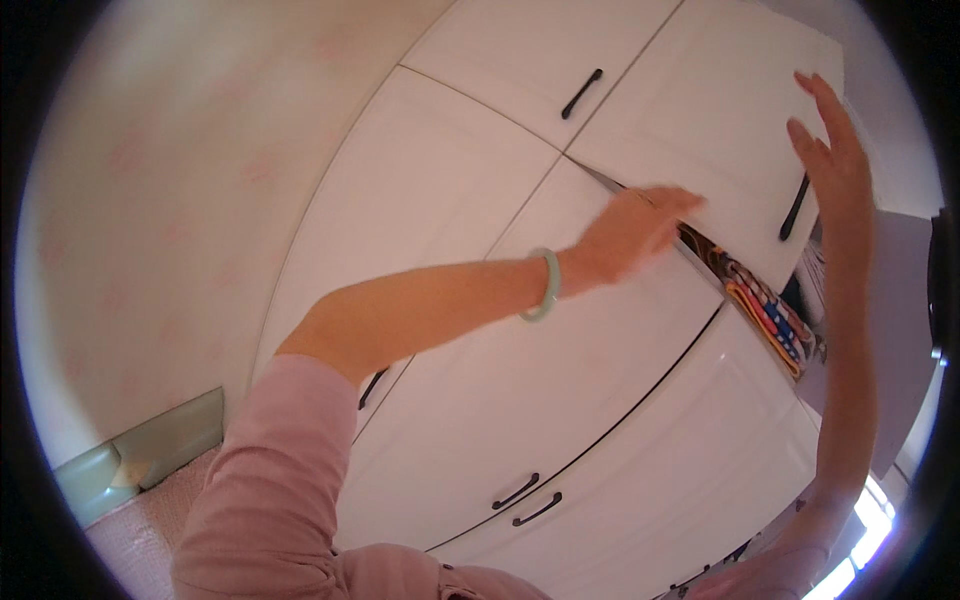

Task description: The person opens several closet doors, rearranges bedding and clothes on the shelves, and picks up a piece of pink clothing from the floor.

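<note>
My left hand, blurred and wearing a pale green bangle, reaches to the lower edge of an upper white cabinet door. Its fingers are extended with nothing seen in them; whether they touch the door is unclear. My right hand is raised by that door's outer side, thumb and fingers apart, overlapping the black handle in the view. The door stands ajar. Folded patterned cloths show through the gap beneath it, stacked inside the cabinet and partly hidden by my right forearm.
Tall lower doors with black handles appear shut under the gap. Another upper door adjoins on the left. A patterned wall and a greenish panel lie to the left. Bright light enters at lower right.
</note>
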### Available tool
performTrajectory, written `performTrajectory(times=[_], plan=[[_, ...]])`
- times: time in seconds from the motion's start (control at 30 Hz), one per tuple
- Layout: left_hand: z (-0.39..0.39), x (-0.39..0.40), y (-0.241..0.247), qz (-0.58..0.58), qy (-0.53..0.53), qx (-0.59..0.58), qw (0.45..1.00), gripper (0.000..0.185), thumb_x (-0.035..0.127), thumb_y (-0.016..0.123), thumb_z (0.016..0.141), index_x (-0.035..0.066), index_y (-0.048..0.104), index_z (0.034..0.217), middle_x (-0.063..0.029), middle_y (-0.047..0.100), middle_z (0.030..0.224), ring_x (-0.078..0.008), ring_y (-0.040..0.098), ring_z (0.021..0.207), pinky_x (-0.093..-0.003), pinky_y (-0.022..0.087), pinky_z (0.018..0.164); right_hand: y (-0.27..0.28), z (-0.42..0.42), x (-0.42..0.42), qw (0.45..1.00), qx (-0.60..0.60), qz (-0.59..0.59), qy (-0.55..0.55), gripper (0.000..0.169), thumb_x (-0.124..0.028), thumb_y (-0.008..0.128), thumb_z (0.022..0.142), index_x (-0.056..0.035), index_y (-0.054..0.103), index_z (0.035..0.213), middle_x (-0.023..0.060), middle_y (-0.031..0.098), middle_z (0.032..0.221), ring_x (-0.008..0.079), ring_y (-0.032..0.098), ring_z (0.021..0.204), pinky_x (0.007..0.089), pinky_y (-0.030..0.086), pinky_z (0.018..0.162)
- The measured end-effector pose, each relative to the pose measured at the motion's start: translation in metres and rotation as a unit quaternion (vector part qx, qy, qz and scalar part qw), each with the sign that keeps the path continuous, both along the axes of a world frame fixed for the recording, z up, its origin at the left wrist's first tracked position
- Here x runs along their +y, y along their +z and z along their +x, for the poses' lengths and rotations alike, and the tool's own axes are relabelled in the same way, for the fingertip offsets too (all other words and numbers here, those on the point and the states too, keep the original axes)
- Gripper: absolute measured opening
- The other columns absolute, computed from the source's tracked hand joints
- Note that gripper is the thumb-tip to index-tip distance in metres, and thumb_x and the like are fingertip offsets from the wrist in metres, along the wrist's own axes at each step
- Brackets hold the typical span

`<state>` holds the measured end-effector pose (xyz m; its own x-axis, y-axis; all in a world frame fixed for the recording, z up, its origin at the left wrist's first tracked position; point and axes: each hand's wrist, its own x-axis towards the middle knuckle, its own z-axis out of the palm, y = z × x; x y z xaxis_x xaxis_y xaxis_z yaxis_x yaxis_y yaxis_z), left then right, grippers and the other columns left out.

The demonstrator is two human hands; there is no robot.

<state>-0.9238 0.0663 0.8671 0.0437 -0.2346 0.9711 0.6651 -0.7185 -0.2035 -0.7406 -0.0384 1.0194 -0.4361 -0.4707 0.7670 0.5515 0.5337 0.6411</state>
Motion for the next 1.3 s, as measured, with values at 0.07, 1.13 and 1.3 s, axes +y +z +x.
performTrajectory(times=[0.07,1.13,1.3], plan=[[-0.031,0.023,0.019,-0.018,0.046,-0.089,0.995,0.044,0.0,0.053,0.083,0.003,0.05,0.127,-0.0202,0.051,0.129,-0.0381,0.046,0.121,-0.0435,0.039,0.102,0.004,0.025,0.029,0.996,0.011,0.035,-0.078,0.042,-0.033,0.057,0.093,-0.0176,0.054,0.132,0.0113,0.044,0.143,0.0277,0.039,0.135,0.0448,0.032,0.109],[-0.295,-0.145,0.129,-0.055,-0.204,-0.181,0.961,0.022,0.023,0.056,0.095,0.005,0.065,0.102,-0.0037,0.064,0.08,-0.0126,0.059,0.067,-0.0288,0.049,0.06,-0.04,0.052,0.264,0.955,0.076,0.083,-0.273,0.037,-0.007,0.051,0.093,-0.0018,0.05,0.13,0.0132,0.049,0.136,0.036,0.037,0.134,0.0449,0.036,0.105],[-0.296,-0.145,0.129,-0.06,-0.217,-0.169,0.96,0.02,0.024,0.055,0.095,0.006,0.064,0.098,-0.002,0.062,0.077,-0.0118,0.056,0.064,-0.0272,0.046,0.056,-0.031,0.055,0.275,0.947,0.074,0.055,-0.307,0.038,-0.016,0.048,0.097,-0.0055,0.048,0.133,0.0105,0.043,0.142,0.0319,0.031,0.138,0.0442,0.033,0.108]])
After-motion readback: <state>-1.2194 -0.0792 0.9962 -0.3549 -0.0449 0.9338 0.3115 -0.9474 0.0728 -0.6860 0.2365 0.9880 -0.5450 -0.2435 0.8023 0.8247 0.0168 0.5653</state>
